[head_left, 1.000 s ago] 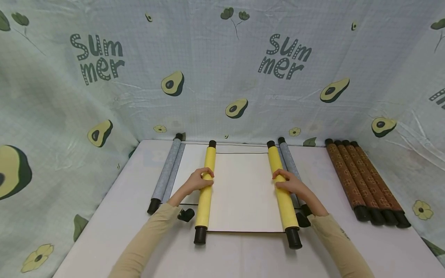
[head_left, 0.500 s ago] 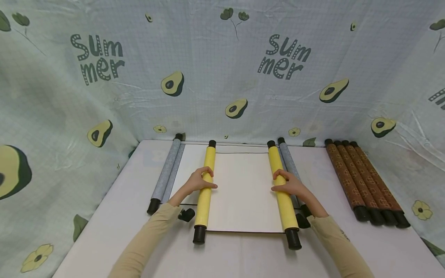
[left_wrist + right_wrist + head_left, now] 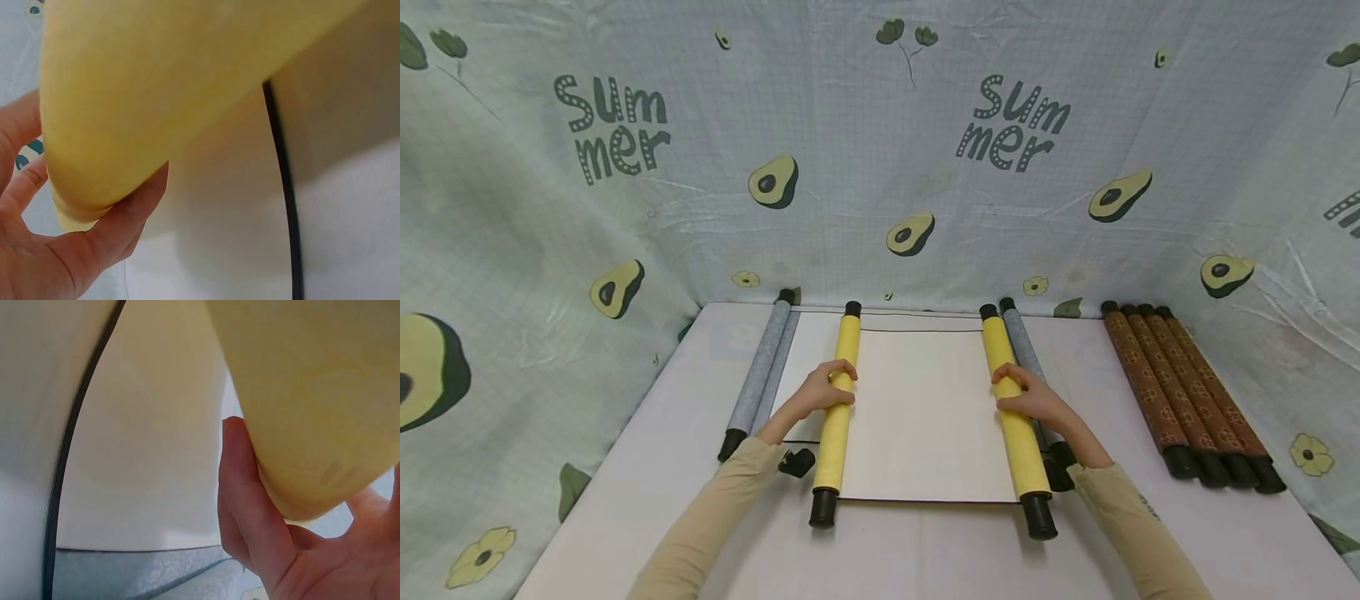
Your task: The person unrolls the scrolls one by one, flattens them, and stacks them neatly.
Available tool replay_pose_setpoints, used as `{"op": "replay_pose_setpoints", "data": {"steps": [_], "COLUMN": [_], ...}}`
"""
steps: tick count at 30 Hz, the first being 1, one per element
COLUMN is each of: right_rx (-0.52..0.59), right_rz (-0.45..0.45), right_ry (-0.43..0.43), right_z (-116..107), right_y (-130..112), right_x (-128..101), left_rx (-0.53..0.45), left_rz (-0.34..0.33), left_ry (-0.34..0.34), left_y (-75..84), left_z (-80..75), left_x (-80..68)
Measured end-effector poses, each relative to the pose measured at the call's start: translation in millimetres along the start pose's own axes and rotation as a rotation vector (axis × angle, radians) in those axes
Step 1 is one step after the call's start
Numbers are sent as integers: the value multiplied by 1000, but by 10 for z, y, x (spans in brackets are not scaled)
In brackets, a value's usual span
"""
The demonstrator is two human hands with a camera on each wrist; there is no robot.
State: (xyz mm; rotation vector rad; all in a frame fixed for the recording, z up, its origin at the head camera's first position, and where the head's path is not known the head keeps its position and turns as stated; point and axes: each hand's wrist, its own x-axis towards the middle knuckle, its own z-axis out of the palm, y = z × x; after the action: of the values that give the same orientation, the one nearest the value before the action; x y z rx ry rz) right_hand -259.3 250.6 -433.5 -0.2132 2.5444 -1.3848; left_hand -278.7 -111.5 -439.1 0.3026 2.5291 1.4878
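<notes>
Left grip (image 3: 817, 392): I hold the yellow roller (image 3: 834, 432) at the white sheet's (image 3: 928, 417) left edge.
Right grip (image 3: 1033, 398): I hold the second roller (image 3: 1019, 442) at its right edge.
Risk: uneven tugging could crease it.

Head view looks down; 2 wrist closeups share the yellow scroll (image 3: 928, 408).

The left hand (image 3: 826, 390) hides part of the left yellow roll (image 3: 832, 442), the right hand (image 3: 1028, 395) part of the right yellow roll (image 3: 1024, 458); each wrist view cuts off its hand and roll. The left arm (image 3: 718, 512) covers some of the inner left grey roll (image 3: 778, 367). The right grey rolls (image 3: 1024, 337) lie partly behind the right yellow roll and right arm (image 3: 1138, 533). Both arms run past the head view's bottom edge. Fine detail on the brown rolls (image 3: 1176, 396) is too small to read.
</notes>
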Motion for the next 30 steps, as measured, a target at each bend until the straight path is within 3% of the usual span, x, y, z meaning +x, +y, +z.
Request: {"op": "replay_pose_setpoints", "data": {"steps": [10, 18, 30], "right_rx": [9, -64, -66], "right_rz": [8, -32, -59], "right_ry": [-2, 18, 7], "right_z": [-29, -14, -62], "right_y": [0, -9, -6], "right_x": [-20, -20, -27], "left_rx": [18, 56, 11], "left_rz": [21, 46, 30], "left_ry": [-2, 8, -24], "left_y": [-10, -2, -18], "left_z": [-32, -35, -90], "left_x": [-7, -4, 3]}}
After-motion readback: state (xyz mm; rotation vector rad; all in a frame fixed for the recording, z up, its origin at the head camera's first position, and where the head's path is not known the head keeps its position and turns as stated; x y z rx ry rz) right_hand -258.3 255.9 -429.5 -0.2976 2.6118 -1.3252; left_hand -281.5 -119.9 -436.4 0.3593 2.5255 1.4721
